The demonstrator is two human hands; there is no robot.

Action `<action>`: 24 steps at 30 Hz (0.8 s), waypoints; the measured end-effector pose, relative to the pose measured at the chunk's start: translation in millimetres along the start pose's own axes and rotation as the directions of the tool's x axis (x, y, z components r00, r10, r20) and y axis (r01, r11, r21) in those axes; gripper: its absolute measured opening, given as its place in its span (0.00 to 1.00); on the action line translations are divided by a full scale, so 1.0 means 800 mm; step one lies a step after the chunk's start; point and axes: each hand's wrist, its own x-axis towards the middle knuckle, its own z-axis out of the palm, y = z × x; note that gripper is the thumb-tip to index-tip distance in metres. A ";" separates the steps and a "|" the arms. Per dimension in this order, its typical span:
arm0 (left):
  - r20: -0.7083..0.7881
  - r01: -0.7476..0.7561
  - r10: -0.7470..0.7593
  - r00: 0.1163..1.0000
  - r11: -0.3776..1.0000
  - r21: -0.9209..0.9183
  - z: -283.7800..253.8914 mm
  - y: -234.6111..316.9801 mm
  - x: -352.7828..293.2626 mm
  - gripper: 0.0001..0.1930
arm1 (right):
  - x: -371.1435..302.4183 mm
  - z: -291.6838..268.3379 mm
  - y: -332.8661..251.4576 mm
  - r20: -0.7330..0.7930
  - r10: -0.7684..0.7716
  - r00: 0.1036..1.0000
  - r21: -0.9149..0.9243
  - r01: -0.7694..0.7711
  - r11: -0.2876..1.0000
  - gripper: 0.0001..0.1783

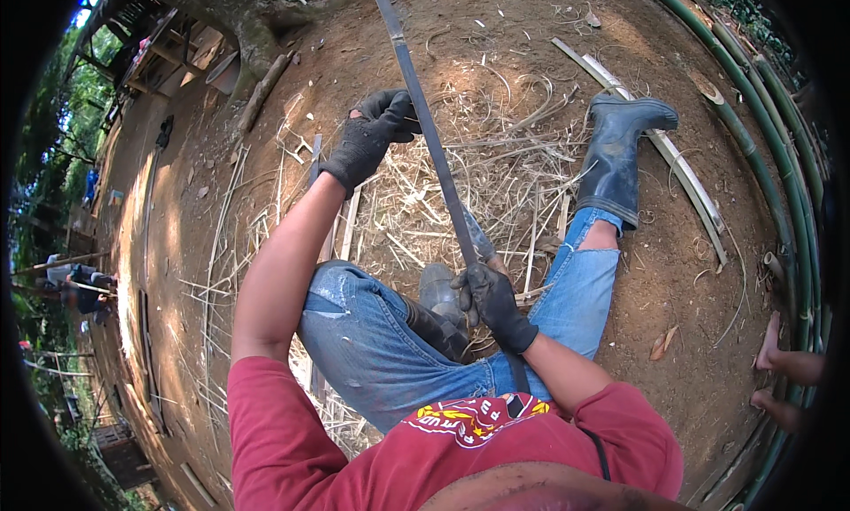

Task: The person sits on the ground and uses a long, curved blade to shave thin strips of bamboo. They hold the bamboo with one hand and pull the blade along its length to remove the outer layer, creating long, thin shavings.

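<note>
A long, dark, flat bamboo strip runs slantwise from the top edge down to my lap. My left hand, in a dark glove, has its fingers curled at the strip's left edge, closed on it as far as shows. Lower down, my gloved right hand is closed round the strip's lower part, beside my thigh. Just above that hand show a knife's grey blade and a bit of its wooden handle; how the fingers hold it is partly hidden. The strip continues below my right hand across my jeans.
Pale bamboo shavings cover the ground between my boots. Split pale bamboo lengths lie beyond the right boot. Green bamboo poles line the right, near another person's bare feet. A tree trunk stands upper left.
</note>
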 end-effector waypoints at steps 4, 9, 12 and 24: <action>-0.047 -0.084 0.085 0.995 0.996 0.030 -0.007 -0.009 0.005 0.14 | -0.001 -0.002 -0.001 0.051 0.030 0.998 -0.023 -0.029 0.999 0.26; -0.025 -0.151 0.150 0.988 0.988 -0.037 -0.006 -0.013 0.006 0.11 | -0.004 -0.001 -0.007 0.111 0.054 0.992 0.031 -0.058 0.998 0.26; -0.016 -0.062 0.062 0.998 0.998 0.000 0.002 -0.014 0.002 0.10 | -0.006 -0.004 -0.012 0.144 0.025 0.989 0.063 -0.035 0.997 0.26; 0.061 0.033 -0.024 0.998 0.988 -0.148 -0.021 -0.002 0.006 0.26 | 0.003 -0.006 -0.002 0.027 -0.037 0.999 -0.065 0.039 0.997 0.24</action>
